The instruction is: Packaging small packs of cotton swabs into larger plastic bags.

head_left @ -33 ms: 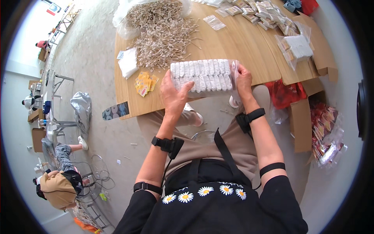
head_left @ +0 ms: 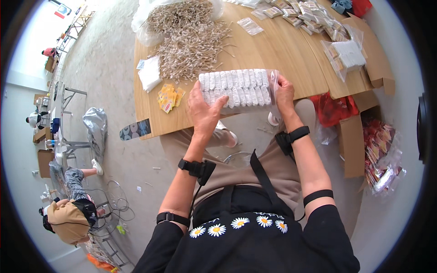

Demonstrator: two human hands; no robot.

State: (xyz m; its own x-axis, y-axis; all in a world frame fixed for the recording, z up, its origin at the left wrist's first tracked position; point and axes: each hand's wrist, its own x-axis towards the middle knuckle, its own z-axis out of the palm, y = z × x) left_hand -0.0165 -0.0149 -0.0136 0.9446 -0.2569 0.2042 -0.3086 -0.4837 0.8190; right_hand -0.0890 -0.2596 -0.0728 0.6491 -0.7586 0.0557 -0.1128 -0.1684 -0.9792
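My left hand (head_left: 204, 110) grips the left end of a clear plastic bag (head_left: 234, 88) filled with two rows of small white bundles, its thumb lying over the near side. At the bag's right end, my right hand (head_left: 285, 94) pinches the loose clear plastic beyond the bundles. The bag is held at the table's near edge, above my lap. Beyond it lies a big heap of cotton swabs (head_left: 191, 52) with thin, pale brown sticks. Several small yellow cards or packets (head_left: 170, 97) lie left of my left hand, near a white stack of what look like flat bags (head_left: 149, 74).
A flat clear bag (head_left: 250, 26) lies farther back on the wooden table (head_left: 277, 50). Small packets (head_left: 314, 16) and another filled bag (head_left: 348, 54) are at right. Below stands a cardboard box (head_left: 351, 148) beside red packets (head_left: 378, 152). Another person (head_left: 68, 218) is at lower left.
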